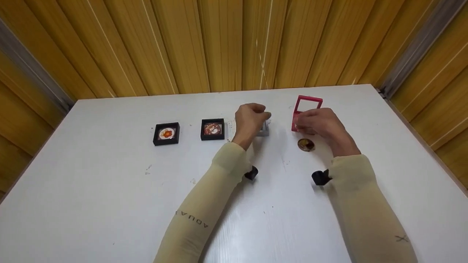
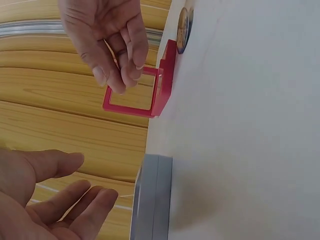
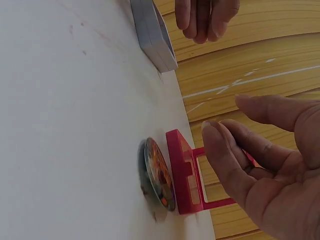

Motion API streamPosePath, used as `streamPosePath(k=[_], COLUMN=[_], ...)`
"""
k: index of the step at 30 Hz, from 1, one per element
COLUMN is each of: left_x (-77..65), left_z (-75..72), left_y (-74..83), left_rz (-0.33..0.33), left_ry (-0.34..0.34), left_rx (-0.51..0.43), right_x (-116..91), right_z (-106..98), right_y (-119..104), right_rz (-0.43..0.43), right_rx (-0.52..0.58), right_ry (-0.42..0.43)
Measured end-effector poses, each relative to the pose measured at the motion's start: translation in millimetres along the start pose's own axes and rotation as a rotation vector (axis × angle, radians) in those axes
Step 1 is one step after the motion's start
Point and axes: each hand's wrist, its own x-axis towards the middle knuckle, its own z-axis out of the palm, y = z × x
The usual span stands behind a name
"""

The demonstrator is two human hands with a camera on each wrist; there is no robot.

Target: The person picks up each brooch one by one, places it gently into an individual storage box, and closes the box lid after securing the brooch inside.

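My left hand (image 1: 249,122) hovers over a small grey square case (image 1: 266,133), which it partly hides in the head view. Its thumb and fingers stand apart with nothing between them in the left wrist view. My right hand (image 1: 323,124) is at a red hinged display frame (image 1: 310,98), whose lid with a clear window stands raised. The right fingers are loosely bent and pinch nothing; whether they touch the frame I cannot tell. In front of the red frame lies a round badge (image 3: 159,175) with an orange and dark picture, flat on the table.
To the left, a black square case (image 1: 156,136) holds a white badge with an orange flower. Another black case (image 1: 203,130) holds a reddish-brown badge. All stand on a white table (image 1: 109,182), backed by a yellow wood-patterned wall (image 1: 219,47).
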Motion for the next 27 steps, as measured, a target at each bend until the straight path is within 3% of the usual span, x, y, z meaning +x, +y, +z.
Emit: streamPosePath(k=[8,15,20,27], left_x=[4.5,7.0,7.7,9.5], left_z=[32.8,65.4,72.2,77.0], left_y=[10.8,16.2,14.2,15.8], left_rz=[-0.014,-0.010,-0.028,-0.039], left_ry=[-0.024,-0.123,-0.167,-0.172], left_rx=[-0.022,0.019,0.053,0.096], right_x=[-10.5,-12.4,-10.7,-10.8], right_z=[-23.9,-31.3,-31.2,-34.0], right_y=[17.7,24.4,25.2,27.6], right_rz=[0.011,0.018,0.035,0.047], right_rx=[0.006,0.062,0.047,0.013], right_ry=[0.039,0.050,0.057,0.079])
